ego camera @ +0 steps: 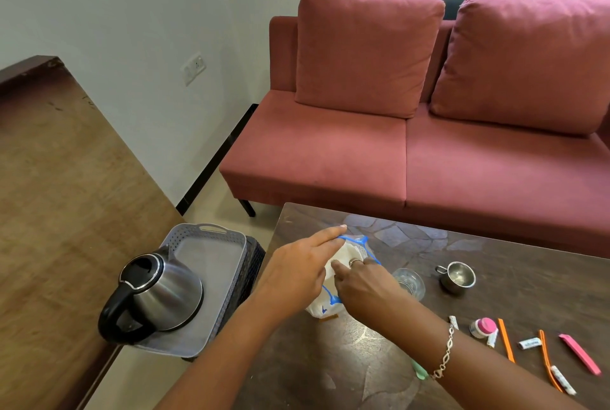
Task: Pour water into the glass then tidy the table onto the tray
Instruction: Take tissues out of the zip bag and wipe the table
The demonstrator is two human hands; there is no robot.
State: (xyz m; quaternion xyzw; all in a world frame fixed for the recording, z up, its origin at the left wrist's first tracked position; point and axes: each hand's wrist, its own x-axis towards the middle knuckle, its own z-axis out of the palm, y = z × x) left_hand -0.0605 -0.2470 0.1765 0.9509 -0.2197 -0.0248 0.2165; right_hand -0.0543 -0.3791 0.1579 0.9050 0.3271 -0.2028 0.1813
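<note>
Left hand [297, 272] lies straight-fingered on the blue-trimmed bag [318, 307], right hand [363, 284] pinches it; sachet [529, 343] lettering is unreadable.

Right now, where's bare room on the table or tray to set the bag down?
Free: the table strip between its far edge and the bag, glass and steel cup; the near-left tabletop below the bag; the far half of the tray behind the kettle. Crowded: the near-right corner, with orange sticks, sachets and a pink-lidded jar.
</note>
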